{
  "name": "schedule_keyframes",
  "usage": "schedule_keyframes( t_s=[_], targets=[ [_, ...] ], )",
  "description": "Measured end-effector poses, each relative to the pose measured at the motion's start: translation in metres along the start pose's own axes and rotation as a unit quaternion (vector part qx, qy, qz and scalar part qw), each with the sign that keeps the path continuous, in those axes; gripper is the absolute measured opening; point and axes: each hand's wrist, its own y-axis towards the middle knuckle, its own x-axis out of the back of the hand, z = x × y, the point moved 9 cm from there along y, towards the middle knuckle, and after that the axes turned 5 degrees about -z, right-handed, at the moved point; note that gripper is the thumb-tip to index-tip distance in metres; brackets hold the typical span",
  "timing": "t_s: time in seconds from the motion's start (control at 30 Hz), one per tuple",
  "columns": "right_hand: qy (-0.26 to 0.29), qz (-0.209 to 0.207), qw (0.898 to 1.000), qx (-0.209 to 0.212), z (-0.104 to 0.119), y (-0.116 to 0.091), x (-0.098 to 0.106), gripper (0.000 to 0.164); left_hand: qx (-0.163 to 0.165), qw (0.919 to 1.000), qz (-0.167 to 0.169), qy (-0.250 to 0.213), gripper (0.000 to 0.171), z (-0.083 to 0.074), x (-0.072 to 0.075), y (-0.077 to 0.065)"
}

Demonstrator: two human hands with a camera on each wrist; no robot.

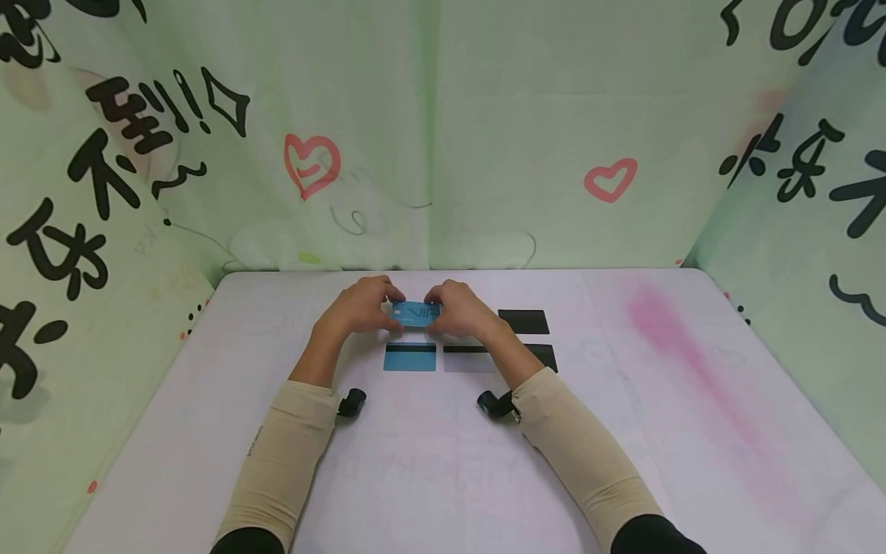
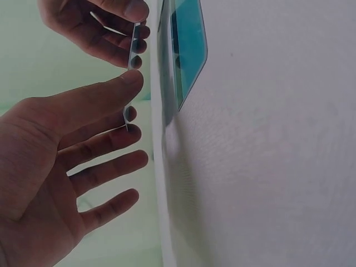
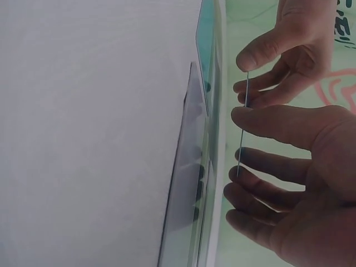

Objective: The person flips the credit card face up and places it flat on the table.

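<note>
In the head view both hands hold up a light blue card [image 1: 417,315] with large lettering, above the far part of the white table. My left hand [image 1: 362,306] pinches its left end between thumb and fingers; my right hand [image 1: 460,309] pinches the right end. Seen from the left wrist, the card [image 2: 134,49] is nearly edge-on, and the outer fingers of the left hand [image 2: 61,150] are spread off it. Nearer to me lie a blue card [image 1: 410,361] with a black stripe and a grey card [image 1: 465,362], also striped. My right wrist partly covers the grey one.
Two black cards lie to the right, one farther back [image 1: 527,322] and one nearer [image 1: 544,355], partly behind my right forearm. A pink stain [image 1: 678,346] marks the table [image 1: 415,477] at right. Green printed curtains [image 1: 512,115] enclose the back and sides.
</note>
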Motion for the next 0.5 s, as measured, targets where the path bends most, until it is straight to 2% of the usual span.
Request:
schedule_keyframes(
  t_s=[0.33, 0.5],
  targets=[
    [0.007, 0.007, 1.0, -0.011, -0.0027, 0.0004, -0.0006, 0.052, 0.014, 0.9999, 0.006, -0.004, 0.054, 0.0024, -0.0025, 0.0005],
    [0.014, 0.01, 1.0, -0.007, -0.0032, 0.0004, -0.0012, 0.054, 0.01, 0.9999, 0.01, -0.001, 0.054, 0.0034, -0.0037, 0.0011]
  ],
)
